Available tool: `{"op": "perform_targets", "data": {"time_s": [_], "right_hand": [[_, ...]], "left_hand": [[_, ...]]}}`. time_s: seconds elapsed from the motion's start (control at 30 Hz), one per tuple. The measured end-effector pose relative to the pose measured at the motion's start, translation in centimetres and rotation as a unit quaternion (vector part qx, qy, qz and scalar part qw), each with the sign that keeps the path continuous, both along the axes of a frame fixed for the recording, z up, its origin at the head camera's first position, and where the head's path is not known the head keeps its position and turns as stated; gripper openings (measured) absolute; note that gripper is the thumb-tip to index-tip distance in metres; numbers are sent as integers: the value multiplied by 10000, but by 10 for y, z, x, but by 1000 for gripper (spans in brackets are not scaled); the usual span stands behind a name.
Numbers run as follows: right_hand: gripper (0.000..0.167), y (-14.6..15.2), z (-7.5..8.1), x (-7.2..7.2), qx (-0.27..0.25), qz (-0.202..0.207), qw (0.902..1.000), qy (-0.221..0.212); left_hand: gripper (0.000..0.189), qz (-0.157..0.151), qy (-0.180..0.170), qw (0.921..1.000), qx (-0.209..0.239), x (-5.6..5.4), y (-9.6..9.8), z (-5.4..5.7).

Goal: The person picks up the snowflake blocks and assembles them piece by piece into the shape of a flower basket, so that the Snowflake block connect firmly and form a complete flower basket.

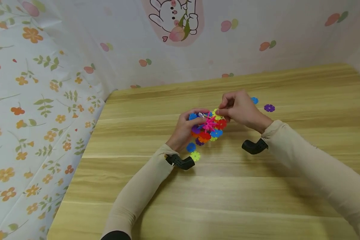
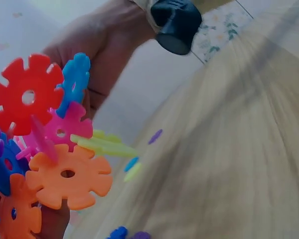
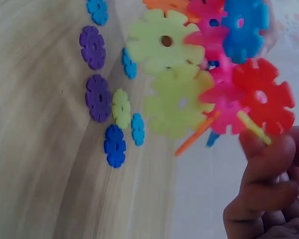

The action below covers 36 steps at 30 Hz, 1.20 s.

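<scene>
My left hand [image 1: 183,131] holds a ball-like cluster of interlocked plastic snowflake discs [image 1: 210,124] above the wooden table. Pink pieces make its core, with red, orange, blue, purple and yellow discs standing out around it. At the cluster's upper right, my right hand [image 1: 243,108] pinches a yellow snowflake disc [image 3: 254,127] between thumb and finger. Seen edge-on in the right wrist view, that disc meets the pink core beside a red disc [image 3: 264,97]. An orange disc [image 2: 69,175] faces the left wrist camera. The cluster hides part of the left fingers.
Loose discs lie on the wooden table [image 1: 228,200]: a blue one [image 1: 191,147] and a yellow one [image 1: 195,156] below the cluster, a purple one [image 1: 269,108] beyond the right hand. Patterned cloth [image 1: 123,43] hangs behind and at the left. Both wrists carry black mounts.
</scene>
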State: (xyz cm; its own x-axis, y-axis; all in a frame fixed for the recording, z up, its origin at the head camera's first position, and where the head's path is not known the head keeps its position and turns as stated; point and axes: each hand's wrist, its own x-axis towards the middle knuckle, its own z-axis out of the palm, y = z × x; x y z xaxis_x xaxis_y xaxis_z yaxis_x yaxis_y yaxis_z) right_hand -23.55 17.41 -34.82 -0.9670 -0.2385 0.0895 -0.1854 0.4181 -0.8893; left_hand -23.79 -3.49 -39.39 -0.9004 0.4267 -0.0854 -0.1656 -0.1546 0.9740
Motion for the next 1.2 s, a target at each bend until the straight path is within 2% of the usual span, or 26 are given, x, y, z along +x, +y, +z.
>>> {"op": "perform_targets", "data": {"time_s": [0.13, 0.27, 0.33, 0.4, 0.53, 0.63, 0.73, 0.8, 1.0, 1.1, 1.2], "right_hand": [[15, -2, 2, -1, 138, 297, 9994, -65], [18, 11, 13, -8, 779, 461, 9952, -367], [22, 26, 18, -17, 1230, 511, 9905, -340], [21, 44, 17, -27, 1783, 526, 9825, -144], [16, 79, 2, -50, 2868, 610, 9555, 336], [23, 95, -15, -61, 3466, 585, 9358, 273], [26, 100, -29, -68, 3843, 523, 9215, 199], [26, 100, -36, -70, 3988, 456, 9155, 264], [30, 102, -38, -74, 4073, 272, 9124, 305], [20, 107, -36, -74, 3962, 207, 9175, 298], [16, 113, -37, -73, 3796, 114, 9239, 461]], "left_hand": [[45, -179, -176, 9995, -170, -4, -8, 2], [49, -90, -490, 9978, -435, -9, -15, 5], [46, -22, -650, 9967, -481, -10, -18, 5], [42, 52, -775, 9957, -495, -11, -20, 5], [38, 48, -947, 9943, -495, -13, -22, 2], [39, -78, -988, 9936, -551, -13, -21, 1], [43, -159, -1003, 9933, -549, -12, -19, 0], [48, -182, -995, 9934, -549, -11, -18, -1], [56, -36, -1115, 9925, -504, -8, -15, 1], [50, 109, -1184, 9918, -459, -8, -13, 0], [38, 100, -1210, 9918, -396, -8, -13, -2]]}}
